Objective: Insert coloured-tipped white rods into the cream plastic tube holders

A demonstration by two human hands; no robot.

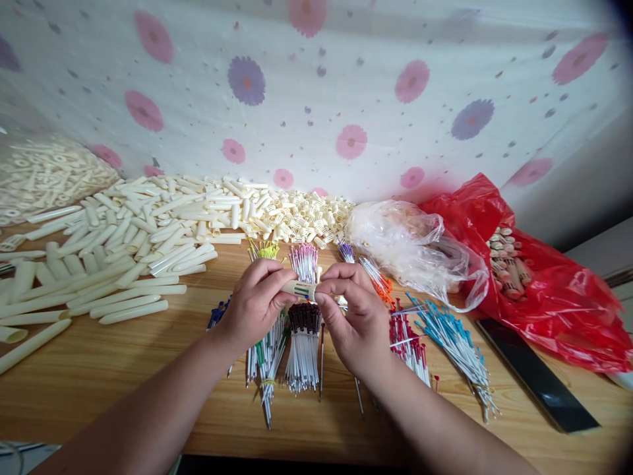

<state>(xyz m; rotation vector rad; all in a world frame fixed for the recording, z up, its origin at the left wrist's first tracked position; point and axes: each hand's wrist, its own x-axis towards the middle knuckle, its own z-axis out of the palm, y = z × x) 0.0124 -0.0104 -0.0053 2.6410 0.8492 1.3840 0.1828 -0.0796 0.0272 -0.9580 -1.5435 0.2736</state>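
Note:
Above the middle of the table, my left hand (260, 297) grips a cream multicolour pen upper barrel (298, 289) between thumb and fingers. Coloured strips show in its slots, and it lies roughly level. The thumb and fingers of my right hand (353, 310) pinch its right end; whether they hold a separate small part there is hidden. Just below the hands lies a bundle of brown-tipped pen refills (303, 349). Green-tipped refills (267, 363) are under my left hand. Beside my right hand are red-tipped refills (409, 343) and blue-tipped refills (452, 349).
Cream pen barrels (123, 244) cover the table's left, with slotted pieces (301, 218) heaped at the back. A clear bag (49, 168) of small parts stands far left. To the right are a crumpled clear bag (415, 237), a red bag (558, 284) with filled barrels, and a black phone (537, 376).

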